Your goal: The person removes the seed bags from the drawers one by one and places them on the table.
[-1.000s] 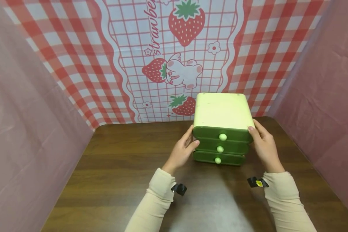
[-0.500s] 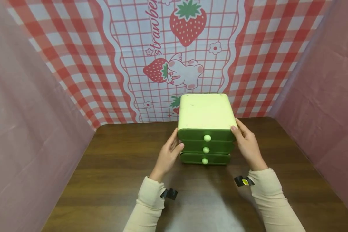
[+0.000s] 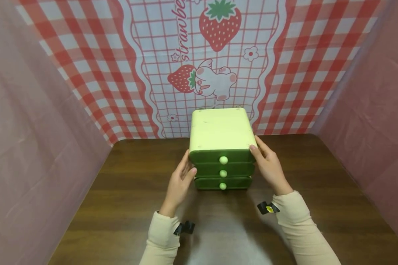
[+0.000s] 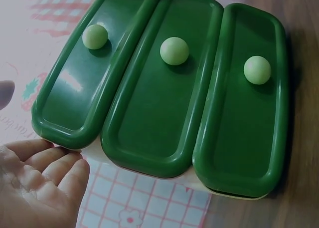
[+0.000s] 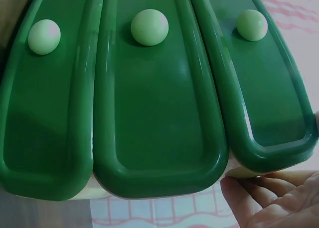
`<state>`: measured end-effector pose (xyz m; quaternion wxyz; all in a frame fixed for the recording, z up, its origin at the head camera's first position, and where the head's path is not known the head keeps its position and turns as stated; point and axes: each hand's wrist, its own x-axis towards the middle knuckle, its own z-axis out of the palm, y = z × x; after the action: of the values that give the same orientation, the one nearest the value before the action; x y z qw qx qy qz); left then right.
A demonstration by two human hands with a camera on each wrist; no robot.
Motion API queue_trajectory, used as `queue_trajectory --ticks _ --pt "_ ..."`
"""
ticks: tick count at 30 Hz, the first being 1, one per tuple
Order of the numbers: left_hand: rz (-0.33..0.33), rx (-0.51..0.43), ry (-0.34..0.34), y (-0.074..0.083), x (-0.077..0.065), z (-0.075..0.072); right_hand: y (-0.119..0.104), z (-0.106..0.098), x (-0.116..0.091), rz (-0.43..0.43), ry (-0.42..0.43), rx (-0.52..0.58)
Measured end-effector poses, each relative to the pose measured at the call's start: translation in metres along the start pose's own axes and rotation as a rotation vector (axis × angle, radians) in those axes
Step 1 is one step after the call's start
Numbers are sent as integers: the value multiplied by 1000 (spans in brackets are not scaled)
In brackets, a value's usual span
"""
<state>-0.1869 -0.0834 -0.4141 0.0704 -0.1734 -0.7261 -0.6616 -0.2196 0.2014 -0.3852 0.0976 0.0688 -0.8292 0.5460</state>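
A small drawer cabinet (image 3: 222, 129) with a pale yellow-green top stands upright between both hands. Its three stacked dark green drawer fronts (image 4: 149, 103) are closed, each with a round light green knob (image 5: 149, 27). Straight fingers of the left hand (image 3: 179, 186) touch the cabinet's left side; in the left wrist view the thumb is apart from the drawer front. The right hand (image 3: 270, 167) grips the upper right front corner, its thumb at the front edge and its fingers along the side. Whether the base touches the table is hard to tell.
A brown wooden table (image 3: 136, 206) lies underneath. Behind it hangs a red-and-white checked cloth (image 3: 295, 66) with strawberry prints, close to the cabinet's back. Plain pink cloths (image 3: 36, 147) border the left and right sides.
Both hands and the drawer cabinet have moved left together, from the right part of the table toward the middle. The cabinet's front has turned slightly to face forward more squarely.
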Motion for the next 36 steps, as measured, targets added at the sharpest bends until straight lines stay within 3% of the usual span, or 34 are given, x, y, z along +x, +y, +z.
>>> queue_trajectory --ticks 7,13,24,33,36 --pt "3 0 31 1 -6 -8 -3 8 -2 -8 -24 10" --pt "15 -25 34 -2 -3 -9 -4 11 -2 17 6 67" --pt "19 -10 78 -1 2 -11 -11 0 -6 23 31 118" --pt "-19 29 140 0 6 -11 -27 -5 -20 -102 229 160" --pt "-30 13 148 -1 12 -12 -33 -3 -24 -141 256 188"
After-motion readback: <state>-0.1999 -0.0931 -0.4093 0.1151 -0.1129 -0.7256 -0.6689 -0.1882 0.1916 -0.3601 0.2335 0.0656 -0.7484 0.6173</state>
